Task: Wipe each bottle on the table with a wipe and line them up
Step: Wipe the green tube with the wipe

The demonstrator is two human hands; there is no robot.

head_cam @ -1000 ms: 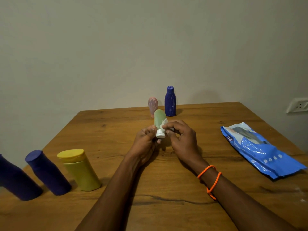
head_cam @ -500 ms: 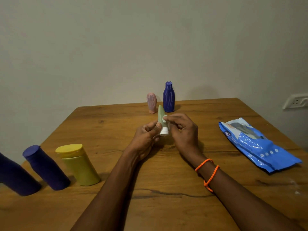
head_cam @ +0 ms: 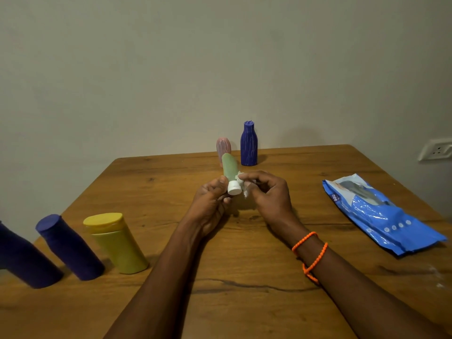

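Bottles stand in a row along the near left edge of the wooden table (head_cam: pixel 244 302): a dark purple bottle (head_cam: pixel 22 259) cut off by the frame, a second purple bottle (head_cam: pixel 68 248) beside it, and a yellow-green bottle (head_cam: pixel 115 243) with a flat yellow cap. By their alignment these look already wiped and placed.

Further in, at the middle of the table, both hands hold a small green bottle (head_cam: pixel 229 167) in the air, its white cap (head_cam: pixel 234 191) pointing toward the person. The left hand (head_cam: pixel 210 204) grips it near the cap end with thumb and fingers curled round it. The right hand (head_cam: pixel 266 194) pinches a crumpled white wipe (head_cam: pixel 241 182) against the bottle just above the cap. Half a second ago the bottle showed its thin edge to the camera; now its broad face shows and the cap has swung nearer, so it has been rotated in the fingers while the wipe stayed at the neck. That suggests the wiping of this bottle is in progress, face by face, and it has not yet joined the row.

To the right lies a blue wipes packet (head_cam: pixel 376 211), flat on the table.

At the far edge stand a pink bottle (head_cam: pixel 223 146) and, just right of it, a blue ribbed bottle (head_cam: pixel 249 144), both upright and likely still to be wiped.
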